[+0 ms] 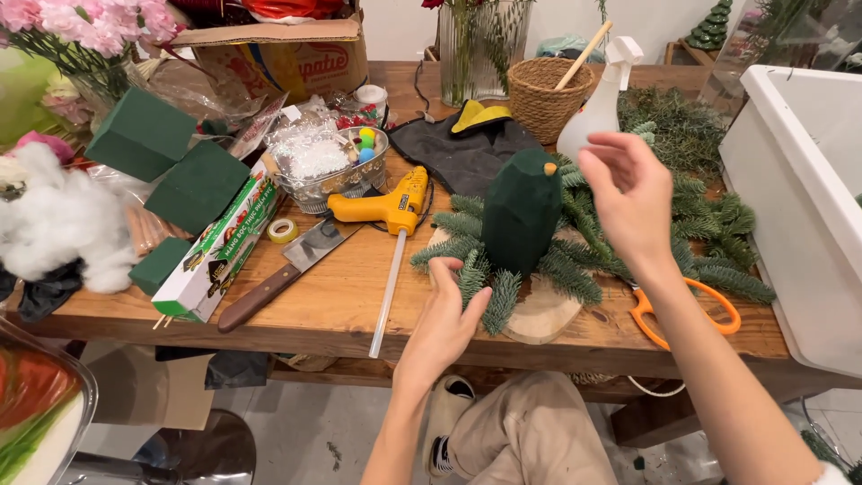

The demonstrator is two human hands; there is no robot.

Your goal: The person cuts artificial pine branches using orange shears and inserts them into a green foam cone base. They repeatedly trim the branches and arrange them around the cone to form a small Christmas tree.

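A dark green foam cone (521,211) stands upright on a round wooden slice (546,314), ringed at its base by short fir sprigs (489,287). My left hand (446,321) rests at the table's front edge, fingers spread, touching the sprigs at the cone's left foot. My right hand (628,199) hovers in the air just right of the cone, fingers loosely apart, holding nothing that I can see.
A yellow glue gun (386,208) with a long glue stick lies left of the cone, beside a cleaver (287,269). Orange scissors (691,310) lie at the right. Foam blocks (171,162), a spray bottle (597,103), a wicker basket (543,94) and a white tub (799,198) surround the work.
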